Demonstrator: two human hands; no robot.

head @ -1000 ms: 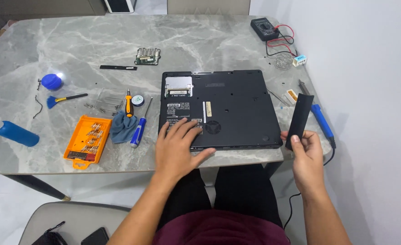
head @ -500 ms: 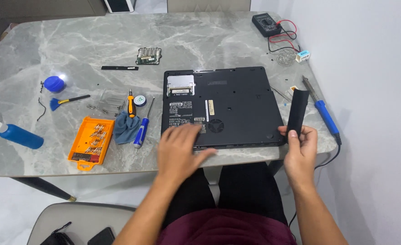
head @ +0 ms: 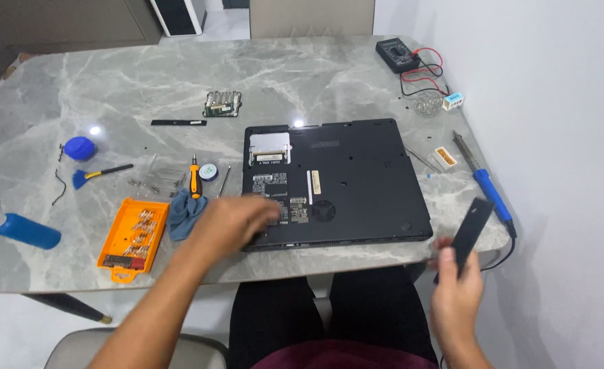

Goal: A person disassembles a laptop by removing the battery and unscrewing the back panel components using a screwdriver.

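A black laptop (head: 356, 178) lies bottom up on the grey marble table (head: 144, 82), one small bay open near its back left corner. My left hand (head: 237, 219) is blurred over the laptop's front left corner, fingers spread and holding nothing. My right hand (head: 455, 287) is off the table's front right edge. It grips a long flat black cover piece (head: 467, 232), which stands tilted upward.
Left of the laptop lie an orange screwdriver (head: 194, 179), a grey cloth (head: 182, 212), an orange bit case (head: 133, 238), a blue bottle (head: 25, 230), a blue blower (head: 79, 147) and a brush. A small circuit board (head: 221, 104) and black strip lie behind. A multimeter (head: 397, 55) and blue soldering iron (head: 485, 181) are at right.
My left hand has slid left off the laptop's middle toward its front left corner. My right hand has drawn the black cover piece down and away from the table edge.
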